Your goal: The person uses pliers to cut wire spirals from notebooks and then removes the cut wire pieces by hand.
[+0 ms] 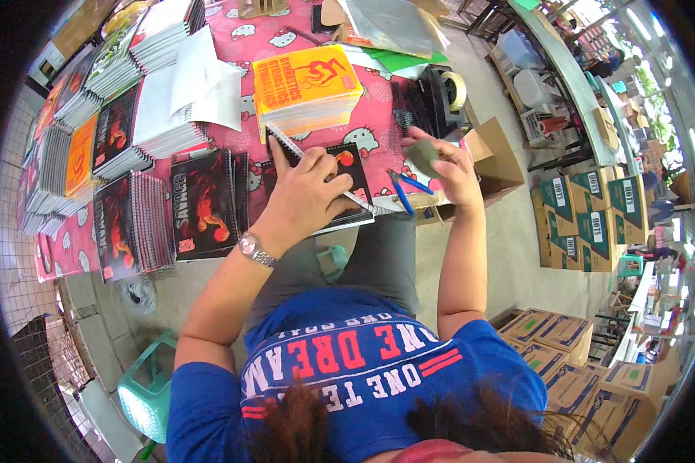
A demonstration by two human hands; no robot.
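A black-covered spiral notebook (350,157) lies at the near edge of the table, another propped edge-up on it. My left hand (309,189), with a wristwatch, is closed on that tilted notebook, fingers curled over its white bound edge. My right hand (457,171), raised to the right, pinches a small dull-green rounded piece (423,158) whose kind I cannot make out. Just left of that hand, blue-handled pliers (404,191) rest at the table edge. Beyond my left hand stands a stack of orange-yellow notebooks (307,86).
Black notebook stacks (201,201) and white-paged piles (162,108) fill the left of the pink cloth (235,50). A black tape dispenser (440,100) and black coils (409,104) sit at right. An open carton (502,158), stacked boxes (591,216) and a green stool (150,386) surround me.
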